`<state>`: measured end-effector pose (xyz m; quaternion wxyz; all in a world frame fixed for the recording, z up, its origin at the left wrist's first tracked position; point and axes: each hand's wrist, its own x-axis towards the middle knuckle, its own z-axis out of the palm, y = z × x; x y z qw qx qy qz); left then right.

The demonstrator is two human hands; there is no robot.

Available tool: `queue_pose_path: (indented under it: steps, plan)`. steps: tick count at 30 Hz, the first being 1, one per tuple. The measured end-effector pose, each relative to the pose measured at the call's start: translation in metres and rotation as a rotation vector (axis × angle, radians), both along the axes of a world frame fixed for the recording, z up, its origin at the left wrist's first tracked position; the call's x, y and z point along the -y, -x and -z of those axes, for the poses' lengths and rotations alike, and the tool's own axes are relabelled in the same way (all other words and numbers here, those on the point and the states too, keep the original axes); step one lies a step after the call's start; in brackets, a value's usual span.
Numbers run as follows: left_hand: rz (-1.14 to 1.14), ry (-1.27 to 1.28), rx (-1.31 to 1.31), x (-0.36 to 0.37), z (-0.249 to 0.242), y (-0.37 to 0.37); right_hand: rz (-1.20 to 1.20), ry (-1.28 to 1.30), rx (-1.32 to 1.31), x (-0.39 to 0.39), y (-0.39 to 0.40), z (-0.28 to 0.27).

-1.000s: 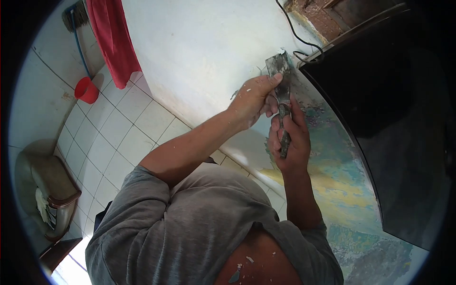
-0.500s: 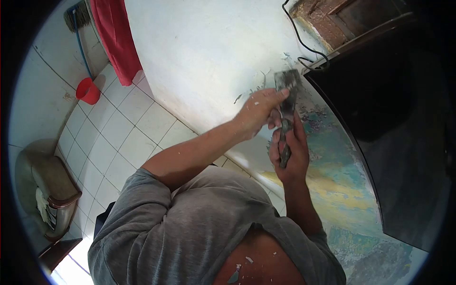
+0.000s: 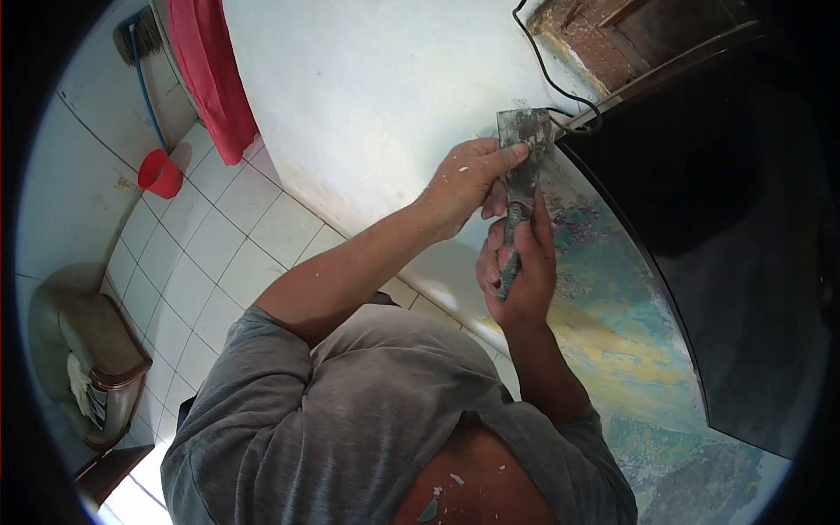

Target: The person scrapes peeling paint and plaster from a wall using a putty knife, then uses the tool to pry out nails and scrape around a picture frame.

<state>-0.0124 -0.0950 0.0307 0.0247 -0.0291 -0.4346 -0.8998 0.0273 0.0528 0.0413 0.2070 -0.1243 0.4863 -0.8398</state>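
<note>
A paint scraper (image 3: pixel 525 131) with a wide, stained metal blade is held in front of the wall, blade end up. My right hand (image 3: pixel 531 262) is closed around its worn handle (image 3: pixel 510 254), fingers wrapped from both sides. My left hand (image 3: pixel 468 184) grips the blade from the left, its thumb lying flat on the blade's face and the other fingers curled behind. Pale flakes cling to the back of the left hand. Beyond the scraper, the wall (image 3: pixel 612 324) shows patchy layers of green, yellow and grey paint.
A large black panel (image 3: pixel 752 236) stands close on the right, with a black cable (image 3: pixel 551 74) at its upper corner. A red bucket (image 3: pixel 160 174), a broom (image 3: pixel 138 39), a red curtain (image 3: pixel 206 79) and an armchair (image 3: pixel 101 332) are at the left on the tiled floor (image 3: pixel 210 262).
Both hands and the scraper have shifted slightly up and to the left in the view. The left thumb stays on the blade, and the right hand keeps its grip on the handle.
</note>
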Motion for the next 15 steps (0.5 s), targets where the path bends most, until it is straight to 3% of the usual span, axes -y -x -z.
queue_pose_path:
  steps: [15]
  plan:
    - [-0.025, 0.082, -0.004, 0.005, -0.002, 0.0, 0.017, -0.023, -0.025, -0.004, 0.008, 0.002]
